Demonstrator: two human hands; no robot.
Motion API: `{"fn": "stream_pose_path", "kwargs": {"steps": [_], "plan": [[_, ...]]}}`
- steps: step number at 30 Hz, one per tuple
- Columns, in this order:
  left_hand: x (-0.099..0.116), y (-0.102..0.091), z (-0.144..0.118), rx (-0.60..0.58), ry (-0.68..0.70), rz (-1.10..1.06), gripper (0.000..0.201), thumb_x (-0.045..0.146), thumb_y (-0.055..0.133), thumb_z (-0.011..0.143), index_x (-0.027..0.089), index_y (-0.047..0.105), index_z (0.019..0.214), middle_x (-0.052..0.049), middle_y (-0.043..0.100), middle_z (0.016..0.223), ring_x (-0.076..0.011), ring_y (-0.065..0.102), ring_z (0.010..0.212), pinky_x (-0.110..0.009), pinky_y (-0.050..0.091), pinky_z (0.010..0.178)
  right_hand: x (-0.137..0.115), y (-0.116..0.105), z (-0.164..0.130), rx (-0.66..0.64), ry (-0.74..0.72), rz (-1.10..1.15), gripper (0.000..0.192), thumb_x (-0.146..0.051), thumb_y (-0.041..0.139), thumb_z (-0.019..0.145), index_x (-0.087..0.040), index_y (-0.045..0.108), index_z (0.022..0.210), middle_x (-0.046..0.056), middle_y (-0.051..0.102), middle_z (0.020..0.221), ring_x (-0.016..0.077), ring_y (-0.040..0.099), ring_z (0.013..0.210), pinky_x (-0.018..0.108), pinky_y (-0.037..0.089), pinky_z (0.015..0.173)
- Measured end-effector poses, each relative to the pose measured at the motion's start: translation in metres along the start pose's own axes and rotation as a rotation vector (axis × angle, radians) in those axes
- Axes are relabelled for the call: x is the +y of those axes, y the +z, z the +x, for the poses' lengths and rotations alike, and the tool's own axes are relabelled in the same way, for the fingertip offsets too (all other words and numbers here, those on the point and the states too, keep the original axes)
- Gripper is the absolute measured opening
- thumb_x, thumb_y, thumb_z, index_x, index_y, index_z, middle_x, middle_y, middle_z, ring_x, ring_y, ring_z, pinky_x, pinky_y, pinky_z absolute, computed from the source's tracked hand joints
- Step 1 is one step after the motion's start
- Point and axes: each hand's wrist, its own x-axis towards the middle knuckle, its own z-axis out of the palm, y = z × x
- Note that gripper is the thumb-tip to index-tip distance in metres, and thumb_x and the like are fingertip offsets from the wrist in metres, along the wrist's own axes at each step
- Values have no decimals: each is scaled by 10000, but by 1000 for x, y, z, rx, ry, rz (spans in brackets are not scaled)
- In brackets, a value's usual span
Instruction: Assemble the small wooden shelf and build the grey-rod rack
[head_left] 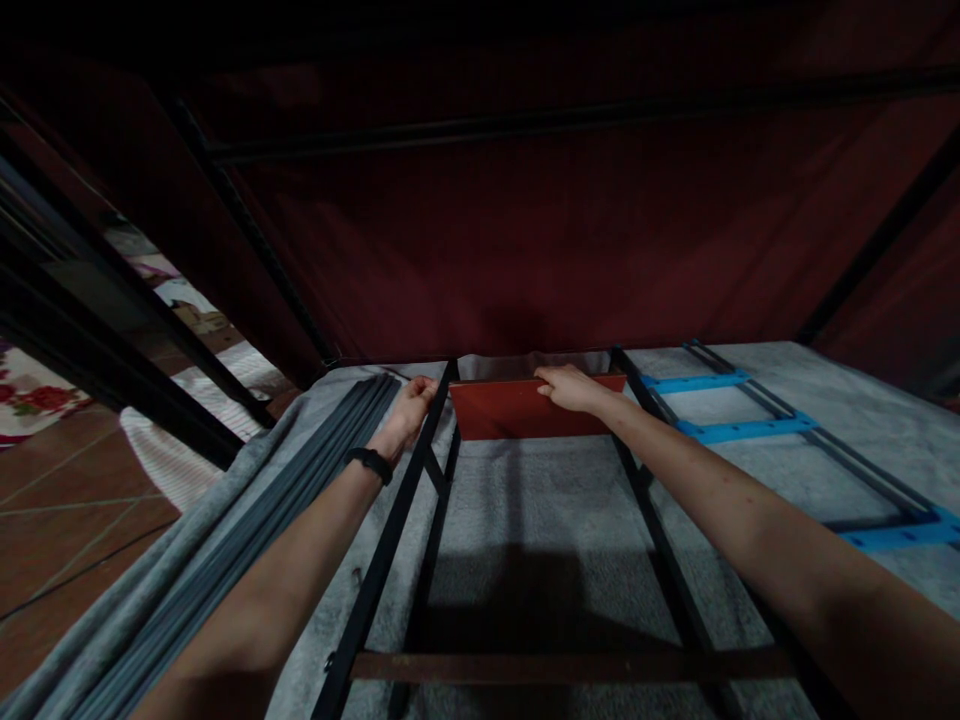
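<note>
A black metal frame (379,555) with two long side rails lies on grey fabric in front of me. Across its far end stands a reddish-brown board (495,410), set between the rails. My right hand (571,388) is closed over the board's top edge, thumb and fingers bent around it. At the outer side of the left rail, near its far end, is my left hand (409,412), fingers curled and fingertips against the rail. Whatever those fingertips pinch is too small or hidden to make out. A dark band circles the left wrist.
Grey tubes (300,480) lie bundled left of the frame. On the right are blue connector pieces (746,428) joined with dark rods. A brown crossbar (570,667) spans the frame's near end. Dark red fabric (525,250) with black bars rises behind; tiled floor (82,510) shows left.
</note>
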Motion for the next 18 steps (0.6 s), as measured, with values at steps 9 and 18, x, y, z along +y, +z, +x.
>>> {"fn": "stream_pose_path", "kwargs": {"steps": [9,18], "plan": [[4,6,-3,35,-47,18,324,452,725,738,187,538,746,49,512,579,-81,421,468,-198,302,452,-1,-1,-1,2,-3,-10,339,-222,484,979,-140,610,1282,153,632,1363,271,612,1222,360,434,1006],[1,1,0,13,79,51,151,290,649,758,185,549,798,44,521,611,-82,409,502,-186,327,488,0,1,1,6,0,0,347,-224,485,971,-145,610,1285,149,634,1359,280,605,1227,388,427,1032]]}}
